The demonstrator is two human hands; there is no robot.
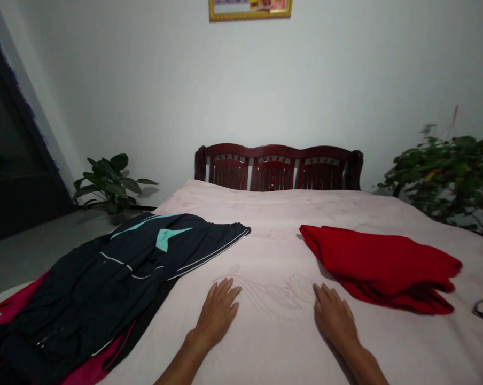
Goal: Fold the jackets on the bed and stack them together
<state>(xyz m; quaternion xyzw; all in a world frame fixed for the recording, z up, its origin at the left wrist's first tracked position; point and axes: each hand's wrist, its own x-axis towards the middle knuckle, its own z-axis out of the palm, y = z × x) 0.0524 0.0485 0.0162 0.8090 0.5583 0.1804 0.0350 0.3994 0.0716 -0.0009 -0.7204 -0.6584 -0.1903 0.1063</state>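
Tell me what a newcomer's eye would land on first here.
Probably the bright red folded cloth, vivid against the right side of the pale pink bedspread. Next might come the dark garment with turquoise patches, spread across the left side. Between them, the left hand and right hand lie palm-down, apparently holding nothing.

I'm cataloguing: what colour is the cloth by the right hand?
Red; the cloth shows in the head view.

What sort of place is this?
Probably a bedroom in a home: a broad pink floral bedsheet lies spread out, a dark-red wooden backrest rises beyond it, and a potted plant stands at left.
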